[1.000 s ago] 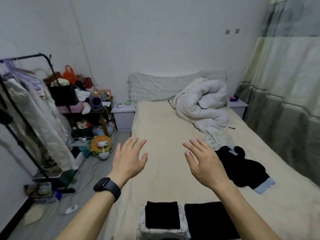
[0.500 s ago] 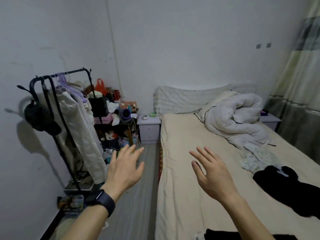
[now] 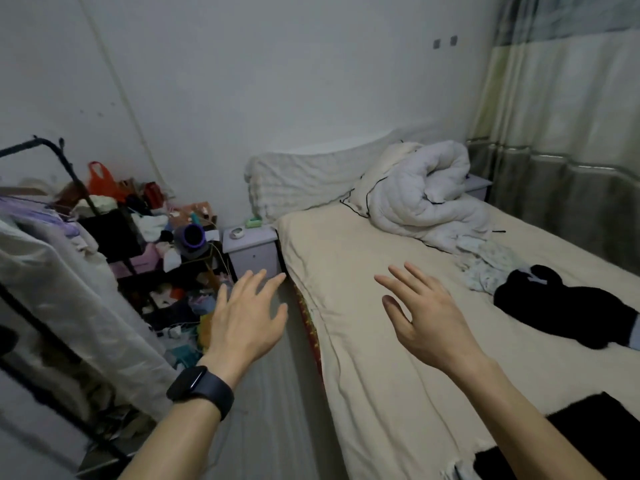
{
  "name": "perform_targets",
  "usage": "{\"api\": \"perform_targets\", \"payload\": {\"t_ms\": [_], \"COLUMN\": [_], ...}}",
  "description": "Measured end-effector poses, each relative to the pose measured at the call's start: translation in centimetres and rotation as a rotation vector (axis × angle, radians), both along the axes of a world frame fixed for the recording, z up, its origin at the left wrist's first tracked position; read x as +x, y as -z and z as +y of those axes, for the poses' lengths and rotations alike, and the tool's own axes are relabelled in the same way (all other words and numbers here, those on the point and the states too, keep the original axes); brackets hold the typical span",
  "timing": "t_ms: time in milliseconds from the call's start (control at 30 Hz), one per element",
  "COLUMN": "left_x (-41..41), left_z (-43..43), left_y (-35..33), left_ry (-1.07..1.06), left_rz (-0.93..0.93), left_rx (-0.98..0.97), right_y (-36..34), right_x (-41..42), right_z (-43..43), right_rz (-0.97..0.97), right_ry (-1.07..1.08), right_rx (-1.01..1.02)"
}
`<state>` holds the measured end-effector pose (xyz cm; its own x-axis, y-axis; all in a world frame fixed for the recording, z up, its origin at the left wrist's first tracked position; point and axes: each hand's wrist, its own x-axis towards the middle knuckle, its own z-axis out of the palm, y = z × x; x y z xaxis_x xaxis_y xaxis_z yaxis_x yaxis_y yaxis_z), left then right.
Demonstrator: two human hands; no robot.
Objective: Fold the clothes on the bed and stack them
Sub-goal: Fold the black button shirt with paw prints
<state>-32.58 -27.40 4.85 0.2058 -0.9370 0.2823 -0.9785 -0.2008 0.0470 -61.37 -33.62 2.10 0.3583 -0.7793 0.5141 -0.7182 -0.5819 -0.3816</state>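
A crumpled black garment [image 3: 568, 308] with a pale blue cuff lies unfolded on the right side of the beige bed [image 3: 374, 271]. Beside it, toward the headboard, lies a crumpled white patterned garment [image 3: 485, 268]. A flat black folded piece [image 3: 602, 434] shows at the bottom right corner, with another black folded edge [image 3: 491, 462] in front of it. My left hand [image 3: 246, 317], wearing a black wristband, hovers with spread fingers over the floor beside the bed. Over the bare sheet, my right hand [image 3: 426, 317] hovers with fingers spread. Neither hand holds anything.
A bundled white duvet [image 3: 422, 188] lies at the head of the bed. A small nightstand [image 3: 252, 249] stands left of the bed, next to a cluttered shelf [image 3: 166, 244] and a clothes rack [image 3: 52, 271] hung with pale garments. Curtains [image 3: 561, 133] hang on the right.
The view swung left and up, then partly back, so the folded stack at the bottom slid mostly out of sight. Both hands stayed raised, spread and empty.
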Motion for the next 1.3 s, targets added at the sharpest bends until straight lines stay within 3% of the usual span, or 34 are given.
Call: {"api": "perform_targets", "payload": {"t_ms": [567, 1000, 1300], "left_x": [8.3, 4.9, -1.1], "left_z": [-33.4, -56.6, -66.2], "left_y": [2.4, 3.7, 11.4], "left_ry": [0.445, 0.954, 1.151], "left_rz": [0.058, 0.023, -0.042], "left_rx": [0.134, 0.161, 0.389], "right_y": [2.2, 1.5, 8.7], "right_x": [9.9, 11.8, 9.7], "right_z": [-20.9, -31.2, -35.7], "right_rz": [0.103, 0.104, 0.086], "right_ry": [0.418, 0.971, 1.173], "right_rx": [0.237, 0.356, 0.586]}}
